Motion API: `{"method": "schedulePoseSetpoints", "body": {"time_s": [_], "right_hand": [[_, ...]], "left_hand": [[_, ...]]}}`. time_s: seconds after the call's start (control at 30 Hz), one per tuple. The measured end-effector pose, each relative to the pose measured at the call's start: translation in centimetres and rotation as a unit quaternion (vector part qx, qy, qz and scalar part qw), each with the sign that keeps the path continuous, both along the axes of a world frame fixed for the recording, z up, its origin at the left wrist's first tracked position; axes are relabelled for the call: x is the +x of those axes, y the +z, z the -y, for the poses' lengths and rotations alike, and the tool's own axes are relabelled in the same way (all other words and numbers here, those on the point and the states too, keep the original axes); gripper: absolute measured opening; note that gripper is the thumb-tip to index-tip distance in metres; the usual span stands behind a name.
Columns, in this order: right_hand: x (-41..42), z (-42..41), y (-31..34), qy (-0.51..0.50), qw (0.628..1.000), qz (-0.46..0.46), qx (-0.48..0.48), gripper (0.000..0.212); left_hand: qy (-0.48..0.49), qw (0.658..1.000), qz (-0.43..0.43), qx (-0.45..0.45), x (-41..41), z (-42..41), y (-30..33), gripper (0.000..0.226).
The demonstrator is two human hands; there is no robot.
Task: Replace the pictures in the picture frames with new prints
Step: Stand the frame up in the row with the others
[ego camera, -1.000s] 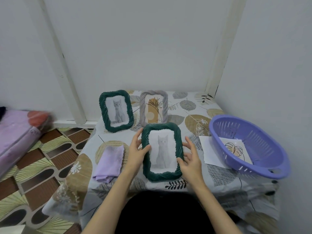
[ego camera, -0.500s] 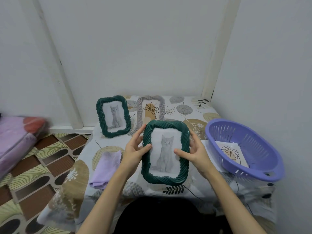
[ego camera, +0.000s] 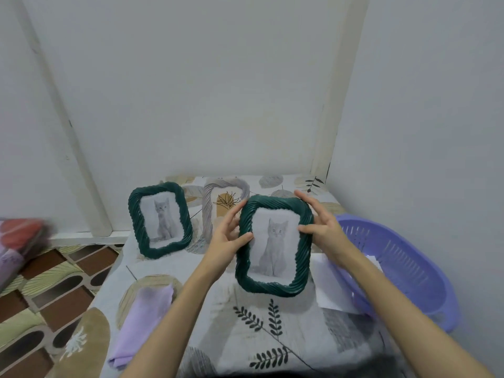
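Both hands grip the dark green rope-textured picture frame with the grey kitten print (ego camera: 274,245): the left hand (ego camera: 227,236) and right hand (ego camera: 323,227) pinch opposite edges, thumbs on its face. It has risen off the leaf-patterned tablecloth (ego camera: 245,336) since a second ago, probably to be turned over. Another green frame (ego camera: 159,219) stands behind.

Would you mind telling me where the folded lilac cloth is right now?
In the head view, the folded lilac cloth lies at the left of the patterned table, in front of the standing dark green frame.
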State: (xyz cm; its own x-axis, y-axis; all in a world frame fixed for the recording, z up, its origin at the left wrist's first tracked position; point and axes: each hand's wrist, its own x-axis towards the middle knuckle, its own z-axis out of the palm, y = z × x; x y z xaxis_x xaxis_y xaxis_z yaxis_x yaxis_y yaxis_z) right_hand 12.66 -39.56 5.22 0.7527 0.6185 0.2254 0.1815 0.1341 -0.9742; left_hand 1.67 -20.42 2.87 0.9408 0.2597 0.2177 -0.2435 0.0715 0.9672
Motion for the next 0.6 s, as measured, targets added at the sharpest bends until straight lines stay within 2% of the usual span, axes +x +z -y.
{"method": "schedulePoseSetpoints", "body": {"time_s": [0.17, 0.33, 0.6], "right_hand": [[6.4, -0.9, 1.6, -0.025, 0.997, -0.063, 0.024, 0.055], [11.7, -1.9, 0.4, -0.044, 0.995, -0.086, 0.025, 0.036], [15.8, -2.3, -2.9, -0.060, 0.991, -0.109, 0.049, 0.033]], "left_hand": [[0.000, 0.999, 0.004, 0.044, 7.7, -0.6, 1.4, 0.070], [0.011, 0.999, -0.014, 0.051, 13.9, -1.5, -0.3, 0.071], [0.002, 0.998, -0.039, 0.057, 18.7, -1.7, -2.9, 0.070]]}}
